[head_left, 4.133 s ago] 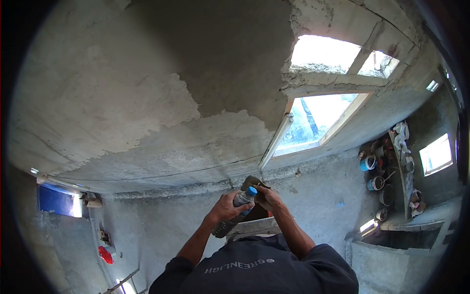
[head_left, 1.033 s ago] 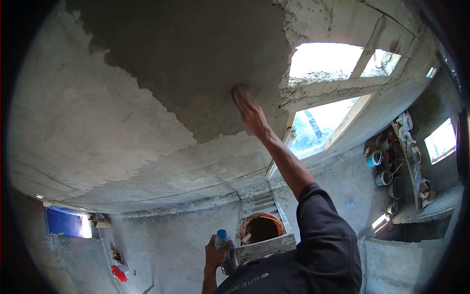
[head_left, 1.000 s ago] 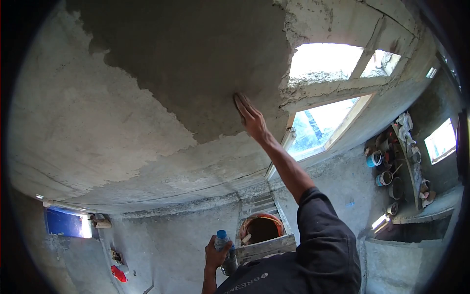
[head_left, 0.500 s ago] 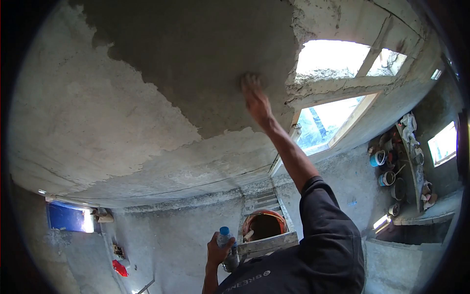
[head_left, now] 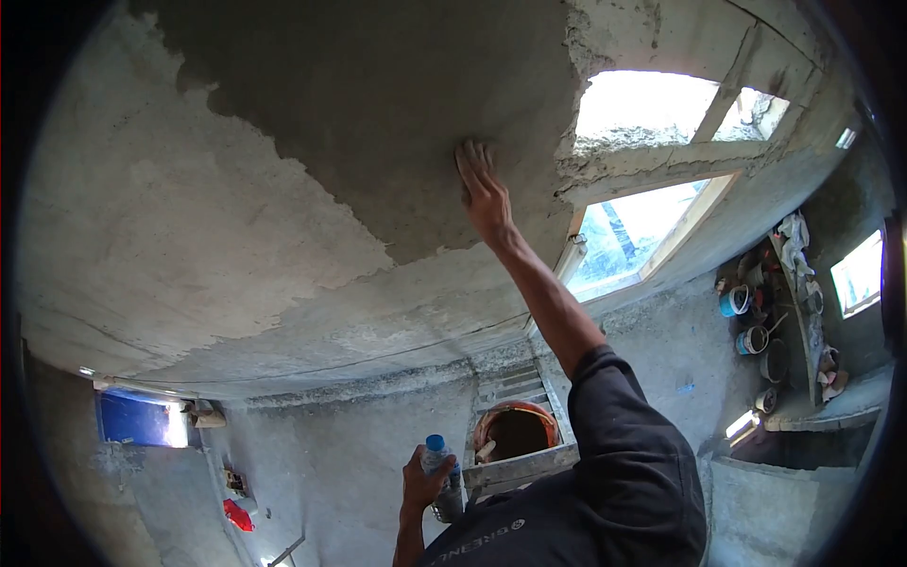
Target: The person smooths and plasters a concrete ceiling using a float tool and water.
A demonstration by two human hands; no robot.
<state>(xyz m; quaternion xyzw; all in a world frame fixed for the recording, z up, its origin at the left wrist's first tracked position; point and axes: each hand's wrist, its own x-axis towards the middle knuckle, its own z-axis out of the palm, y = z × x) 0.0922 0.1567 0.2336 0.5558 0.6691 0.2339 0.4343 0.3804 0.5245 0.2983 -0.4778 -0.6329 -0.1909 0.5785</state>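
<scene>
My right hand is raised against the wall, its fingers laid out over a dark, damp-looking patch of plaster. Paler dry plaster borders that patch on the left and below. Down by my body, my left hand is wrapped around a clear plastic bottle with a blue cap, held upright. Close to the bottle, an orange-rimmed bucket with dark contents rests on a wooden ladder-like stand. A light-coloured handle leans at the bucket's inner left side.
To the right of my raised hand are a framed window and a rough opening above it. Several buckets and a leaning plank stand at the far right. A blue door and a red item lie far left.
My right hand has shifted slightly left along the damp plaster, and its fingers show more plainly. The left hand keeps its hold on the bottle.
</scene>
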